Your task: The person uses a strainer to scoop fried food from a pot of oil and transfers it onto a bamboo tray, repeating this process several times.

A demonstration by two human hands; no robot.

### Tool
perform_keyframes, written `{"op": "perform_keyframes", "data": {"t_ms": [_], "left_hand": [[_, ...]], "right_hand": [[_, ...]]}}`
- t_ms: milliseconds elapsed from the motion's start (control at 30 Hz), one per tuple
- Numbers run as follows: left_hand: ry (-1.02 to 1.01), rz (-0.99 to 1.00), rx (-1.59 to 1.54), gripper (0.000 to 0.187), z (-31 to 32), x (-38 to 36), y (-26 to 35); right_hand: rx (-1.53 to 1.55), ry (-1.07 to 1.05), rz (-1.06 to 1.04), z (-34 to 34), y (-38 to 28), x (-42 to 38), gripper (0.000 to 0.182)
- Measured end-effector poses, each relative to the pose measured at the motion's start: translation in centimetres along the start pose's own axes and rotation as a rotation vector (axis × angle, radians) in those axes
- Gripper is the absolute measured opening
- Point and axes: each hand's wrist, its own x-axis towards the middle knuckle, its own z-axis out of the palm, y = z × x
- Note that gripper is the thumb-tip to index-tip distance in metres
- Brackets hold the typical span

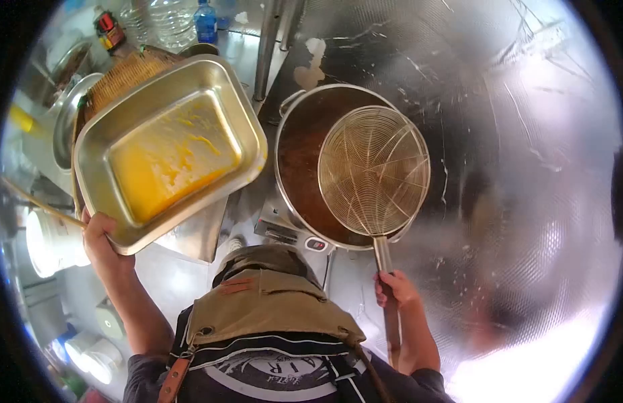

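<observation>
My left hand grips the near left corner of a rectangular metal tray, which has a film of yellow-orange liquid inside; a thin wooden stick shows at the same hand. My right hand is wrapped round the handle of a round wire strainer. The strainer's mesh lies over the right part of a large metal pot, which holds dark reddish-brown contents. Tray and pot are side by side, a small gap between them.
A device with a small display sits at the pot's near edge. Behind the tray are a woven basket, a metal bowl, a blue-labelled bottle and a dark sauce bottle. White buckets stand at the left.
</observation>
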Motion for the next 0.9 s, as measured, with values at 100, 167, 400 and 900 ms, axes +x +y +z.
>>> {"op": "perform_keyframes", "data": {"t_ms": [100,167,400,900], "left_hand": [[0.008,0.015,0.018,0.044,-1.7,1.9,-0.2],[0.006,0.037,0.016,0.041,1.4,-0.3,1.4],[0.096,0.293,0.145,0.017,-1.8,3.2,1.9],[0.305,0.297,-0.122,0.02,-4.0,3.0,6.0]], "right_hand": [[0.011,-0.002,-0.07,0.8,1.2,1.9,0.026],[-0.012,0.019,-0.124,0.9,1.6,1.7,0.026],[0.109,-0.051,-0.177,0.3,4.3,2.4,0.026],[-0.109,0.115,-0.291,4.6,1.8,1.1,0.03]]}}
